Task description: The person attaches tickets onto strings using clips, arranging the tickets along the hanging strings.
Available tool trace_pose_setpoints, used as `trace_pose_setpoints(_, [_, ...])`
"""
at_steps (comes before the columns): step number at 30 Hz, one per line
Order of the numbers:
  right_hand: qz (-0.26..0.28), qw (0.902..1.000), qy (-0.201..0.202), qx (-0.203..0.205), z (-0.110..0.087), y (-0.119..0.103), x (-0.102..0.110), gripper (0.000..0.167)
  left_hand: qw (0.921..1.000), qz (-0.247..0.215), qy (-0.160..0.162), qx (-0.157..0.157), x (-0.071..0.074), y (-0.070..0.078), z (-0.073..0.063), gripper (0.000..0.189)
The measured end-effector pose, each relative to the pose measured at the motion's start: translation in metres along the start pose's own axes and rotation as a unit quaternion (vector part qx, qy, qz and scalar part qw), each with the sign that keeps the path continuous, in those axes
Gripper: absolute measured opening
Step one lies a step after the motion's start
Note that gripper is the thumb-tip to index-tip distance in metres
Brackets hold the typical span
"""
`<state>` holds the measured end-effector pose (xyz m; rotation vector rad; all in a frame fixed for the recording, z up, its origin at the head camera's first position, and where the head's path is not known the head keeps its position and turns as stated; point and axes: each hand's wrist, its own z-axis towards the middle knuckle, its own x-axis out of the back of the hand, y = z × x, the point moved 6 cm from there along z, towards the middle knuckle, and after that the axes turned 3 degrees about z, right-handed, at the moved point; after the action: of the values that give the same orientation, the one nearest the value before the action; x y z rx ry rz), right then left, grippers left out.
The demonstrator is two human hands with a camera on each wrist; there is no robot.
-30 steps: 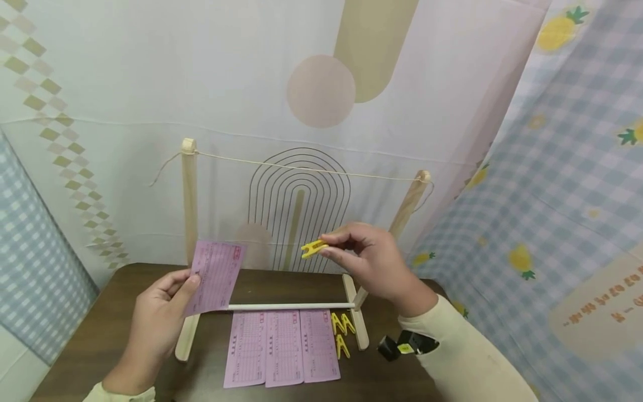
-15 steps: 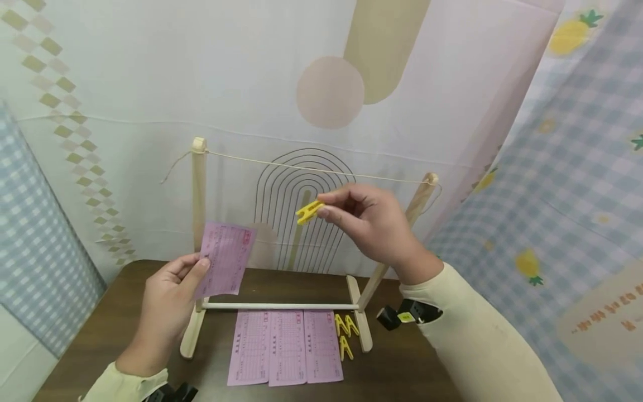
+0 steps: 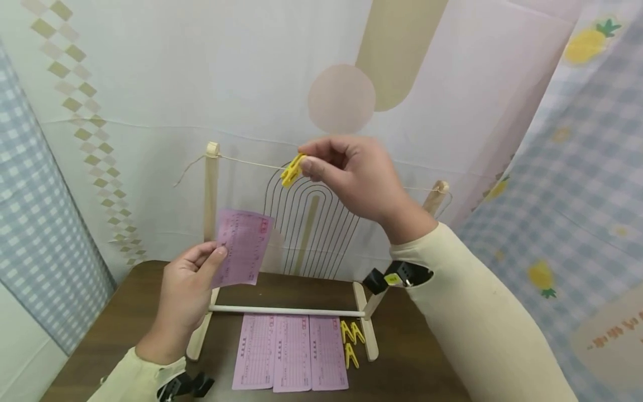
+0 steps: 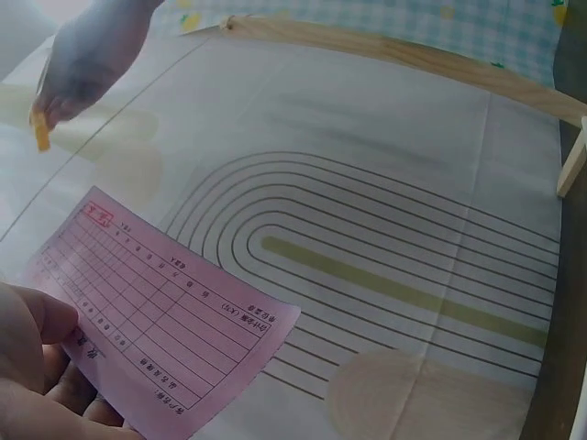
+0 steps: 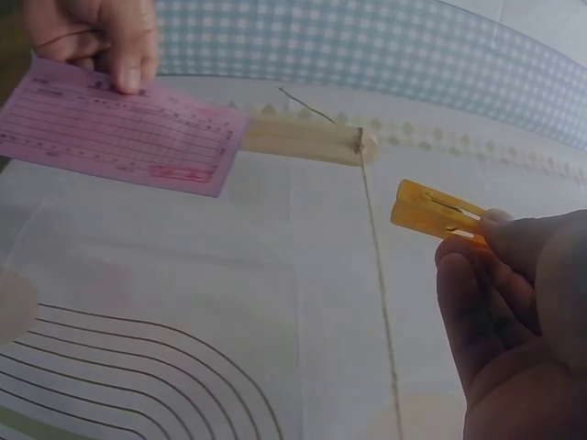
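Observation:
My left hand [image 3: 188, 290] pinches a pink printed receipt slip [image 3: 244, 245] by its left edge, thumb in front, in front of the left wooden post. Between thumb and fingertips my right hand [image 3: 354, 178] holds a yellow clothespin [image 3: 292, 170], which overlaps the string [image 3: 256, 163] in the head view. The right wrist view has the clothespin [image 5: 440, 213] to the right of the string [image 5: 378, 257], apart from it in that view. In the left wrist view the slip [image 4: 160, 312] shows its ruled lines and a red stamp mark.
Two wooden posts [image 3: 211, 195] carry the string, joined below by a white rod [image 3: 286, 310]. Three pink slips [image 3: 291, 354] lie side by side on the brown table [image 3: 402, 346]. Three yellow clothespins [image 3: 351, 355] lie beside them, near the right foot of the stand [image 3: 370, 338].
My right hand has risen with the clothespin from below the string to its height, tilting the clothespin more steeply. My left hand has lifted the slip a little and moved right.

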<state>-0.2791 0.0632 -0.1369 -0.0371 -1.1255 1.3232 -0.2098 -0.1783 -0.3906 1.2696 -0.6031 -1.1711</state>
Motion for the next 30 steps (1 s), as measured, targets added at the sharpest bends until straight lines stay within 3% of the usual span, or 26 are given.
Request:
trace_pose_setpoints(8, [-0.048,0.9984,-0.023,-0.021,0.029,-0.021,0.001,0.016,0.9997,0.013,-0.011,-0.015,-0.007,0.004,0.005,0.027])
trace_pose_setpoints(16, [-0.083,0.9948,-0.059,-0.007,0.051,-0.033,-0.009,0.015,0.9994,-0.035,0.008,-0.003,-0.019,0.013,0.01,0.024])
trace_pose_setpoints(30, [-0.085,0.9926,-0.085,-0.016,0.063,-0.031,-0.024,0.014,0.9994,-0.031,0.003,-0.017,-0.03,0.023,0.019,0.029])
